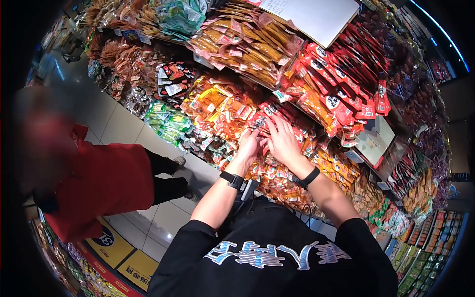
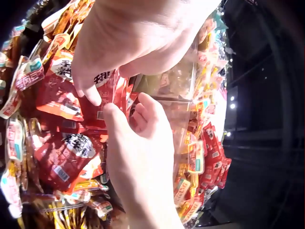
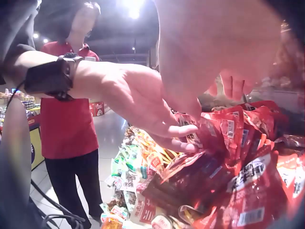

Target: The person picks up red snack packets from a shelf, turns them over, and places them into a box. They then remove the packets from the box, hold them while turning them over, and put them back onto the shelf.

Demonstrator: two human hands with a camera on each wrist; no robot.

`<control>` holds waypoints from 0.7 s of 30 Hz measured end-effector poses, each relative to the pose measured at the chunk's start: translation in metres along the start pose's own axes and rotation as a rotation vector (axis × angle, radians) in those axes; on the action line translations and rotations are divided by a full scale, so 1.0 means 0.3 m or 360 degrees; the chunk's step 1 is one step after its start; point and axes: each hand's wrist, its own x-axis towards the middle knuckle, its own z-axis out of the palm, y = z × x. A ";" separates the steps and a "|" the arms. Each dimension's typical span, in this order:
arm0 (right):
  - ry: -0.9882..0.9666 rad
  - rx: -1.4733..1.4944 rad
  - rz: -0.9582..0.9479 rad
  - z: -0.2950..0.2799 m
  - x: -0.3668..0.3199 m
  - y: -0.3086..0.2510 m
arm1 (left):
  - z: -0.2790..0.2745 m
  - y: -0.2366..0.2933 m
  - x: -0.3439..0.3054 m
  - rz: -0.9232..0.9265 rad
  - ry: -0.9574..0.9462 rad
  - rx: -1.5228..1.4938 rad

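Pale tiles (image 1: 168, 218) form a walkway along one side of a crowded snack display, where packets lie in close, overlapping heaps. Nearest, a person in a black shirt (image 1: 267, 247) reaches in with both bare hands close together. The left hand (image 1: 250, 147) is partly open, its fingers loosely bent, their tips at the red packets (image 2: 64, 160). The right hand (image 1: 284, 141) is open too, reaching over the same packets, fingers relaxed and tips touching them. These shiny red packets lie directly under and around the fingertips. Neither hand shows a closed grip.

Just beside the hands, a clear plastic wall (image 2: 177, 101) edges the heap, leaving little room on that side. Around them lie amber packets (image 1: 217, 101), with green packets (image 1: 168, 121) at the walkway edge. Behind, raised sections hold long golden packets (image 1: 247, 37) and a thick stack of red pouches (image 1: 336, 79), with a white sign (image 1: 316, 17) above.

More open room is across the walkway, where another person in a red top (image 1: 109, 183) stands apart from the display. Farther off are shelves (image 1: 430, 247) of small packs and a blue strip light (image 1: 445, 37).
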 end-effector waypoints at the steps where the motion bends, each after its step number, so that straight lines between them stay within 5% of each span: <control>1: 0.0003 0.0058 -0.0002 -0.028 -0.031 -0.001 | 0.000 -0.002 -0.005 -0.0025 0.0079 0.0059; 8: -0.0181 0.0412 0.0214 -0.153 -0.344 0.068 | -0.008 -0.022 0.027 0.0061 0.0177 0.0442; 12: -0.0061 0.0404 0.0387 -0.256 -0.522 0.119 | -0.008 -0.032 0.056 0.0170 0.0192 0.0191; 14: 0.0072 0.0316 0.0423 -0.348 -0.596 0.181 | -0.101 -0.043 0.109 0.0125 -0.0087 0.0179; 16: 0.0293 0.0095 0.0406 -0.452 -0.678 0.266 | -0.025 -0.005 0.011 0.0081 0.0076 0.0265; 19: 0.0721 0.0212 0.0950 -0.638 -0.707 0.409 | -0.077 -0.014 -0.006 0.0098 -0.0064 0.0306; 21: 0.0564 -0.0124 0.1167 -0.744 -0.716 0.515 | -0.104 -0.037 0.000 0.0100 -0.0070 0.0393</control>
